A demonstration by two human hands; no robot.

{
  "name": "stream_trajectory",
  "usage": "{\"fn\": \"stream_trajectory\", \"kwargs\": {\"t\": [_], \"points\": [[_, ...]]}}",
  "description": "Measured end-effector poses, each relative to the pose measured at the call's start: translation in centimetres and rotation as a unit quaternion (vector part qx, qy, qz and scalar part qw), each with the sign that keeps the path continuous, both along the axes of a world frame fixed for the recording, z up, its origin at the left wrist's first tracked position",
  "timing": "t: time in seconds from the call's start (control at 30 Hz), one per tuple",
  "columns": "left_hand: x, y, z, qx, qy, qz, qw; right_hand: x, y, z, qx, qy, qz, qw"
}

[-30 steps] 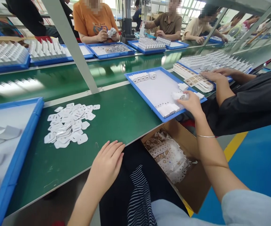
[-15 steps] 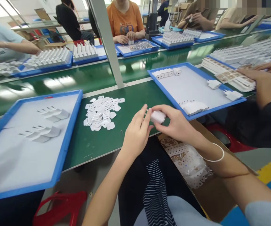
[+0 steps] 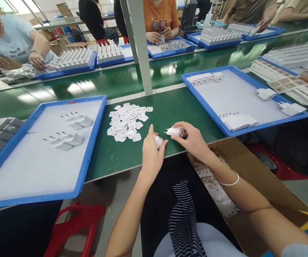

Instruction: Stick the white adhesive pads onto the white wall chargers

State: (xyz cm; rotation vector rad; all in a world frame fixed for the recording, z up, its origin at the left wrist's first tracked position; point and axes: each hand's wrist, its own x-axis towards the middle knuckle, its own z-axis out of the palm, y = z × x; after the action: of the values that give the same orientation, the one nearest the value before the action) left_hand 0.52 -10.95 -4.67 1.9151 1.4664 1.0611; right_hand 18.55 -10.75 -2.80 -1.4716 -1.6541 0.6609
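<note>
green matting covers the desk (image 3: 170,107) in front of me, with a grey post (image 3: 140,46) rising from its far edge and other people working at blue trays across the line. my right hand (image 3: 193,140) is curled around a small white charger plug (image 3: 174,131), thumb and fingers pinching its body, its metal pins pointing left; it sits just above the near edge of the desk. my left hand (image 3: 151,150) is closed lightly on a small white piece (image 3: 158,141), held between thumb and fingertips, just beside the plug but not touching it. a loose pile of flat white labels (image 3: 125,121) lies on the mat just beyond my left hand. a large blue tray (image 3: 89,142) sits to my left with two short rows of plugs lying in it, and a second blue tray (image 3: 210,110) to my right holds a few more plugs along its edges. an open cardboard box (image 3: 253,171) of backing sheets stands below the desk by my right arm, which wears a thin bracelet (image 3: 230,182).
</note>
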Motion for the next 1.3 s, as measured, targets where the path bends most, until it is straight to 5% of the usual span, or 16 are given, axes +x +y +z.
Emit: {"fn": "stream_trajectory", "kwargs": {"t": [0.17, 0.43, 0.57, 0.7, 0.93, 1.07, 1.3], "points": [[-0.6, -0.3, 0.4, 0.045, -0.081, -0.014, 0.996, 0.2, -0.4, 0.2, -0.076, 0.118, 0.045, 0.989], [-2.1, -0.8, -0.2, 0.060, -0.198, -0.100, 0.973, -1.3, -2.2, 1.8, -0.092, 0.117, 0.106, 0.983], [-2.3, -0.9, 0.0, 0.086, -0.198, -0.070, 0.974, -1.8, -2.6, 2.7, -0.119, 0.145, 0.117, 0.975], [-2.7, -1.1, 0.4, 0.064, -0.210, -0.046, 0.975, -1.9, -2.7, 2.9, -0.161, 0.191, 0.150, 0.957], [-4.4, -1.7, 0.6, -0.016, -0.268, -0.146, 0.952, -1.6, -2.3, 2.2, -0.124, 0.169, 0.129, 0.969], [-4.8, -2.5, 0.9, -0.011, -0.232, -0.134, 0.963, -2.0, -2.0, 2.0, -0.099, 0.198, 0.123, 0.967], [-4.6, -3.1, 0.6, 0.030, -0.105, -0.122, 0.987, -2.4, -2.4, 1.9, -0.219, 0.309, 0.173, 0.909]]}}
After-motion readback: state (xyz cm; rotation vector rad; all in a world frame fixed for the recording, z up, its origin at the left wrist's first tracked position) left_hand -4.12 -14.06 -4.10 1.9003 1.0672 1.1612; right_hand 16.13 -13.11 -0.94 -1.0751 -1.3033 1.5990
